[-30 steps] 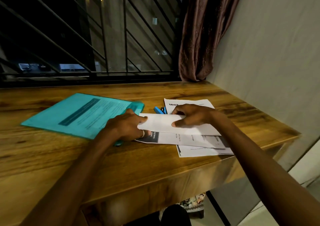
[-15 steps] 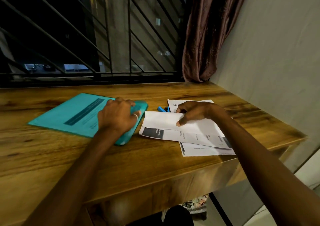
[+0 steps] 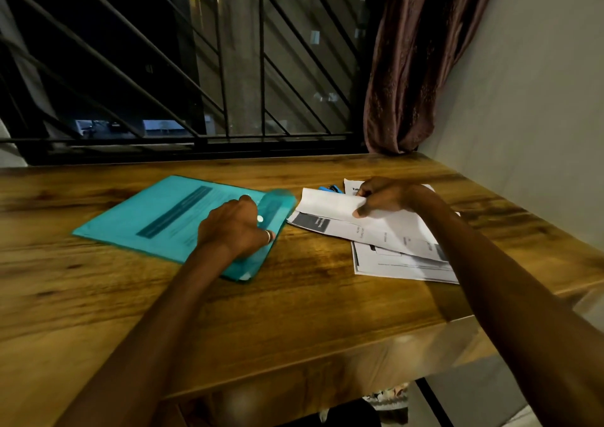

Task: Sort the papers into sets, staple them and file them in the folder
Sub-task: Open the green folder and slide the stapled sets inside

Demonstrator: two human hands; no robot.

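1. The wooden table (image 3: 294, 312) carries everything. Two bare forearms reach over its near edge, one to the folder (image 3: 157, 217) and one to the right of it.
2. To the right of the folder and nearer than its far corner lies a loose pile of printed papers (image 3: 392, 265), the sheets skewed and overlapping.
3. The left hand (image 3: 233, 230) rests on the folder's right end, beside its white snap button (image 3: 260, 219). A ring (image 3: 268, 236) shows on one finger. The fingers bend towards the blurred flap, and I cannot tell whether they grip it.
4. The folder is teal and see-through. It lies flat and slantwise with a printed page showing inside, and its right edge almost touches the papers.
5. Right of the folder's flap, the right hand (image 3: 382, 198) pinches the top sheet (image 3: 327, 202), thumb on top and fingers behind. The sheet's edge is curled over, blank side up, and its lower part lies on the pile.
6. Just beyond that sheet, right of the folder, a blue stapler (image 3: 328, 188) peeks out, mostly hidden.
7. Behind the folder stands a dark window grille (image 3: 196, 67). Far right of the folder hang a brown curtain (image 3: 415, 67) and a plain wall (image 3: 523, 100).
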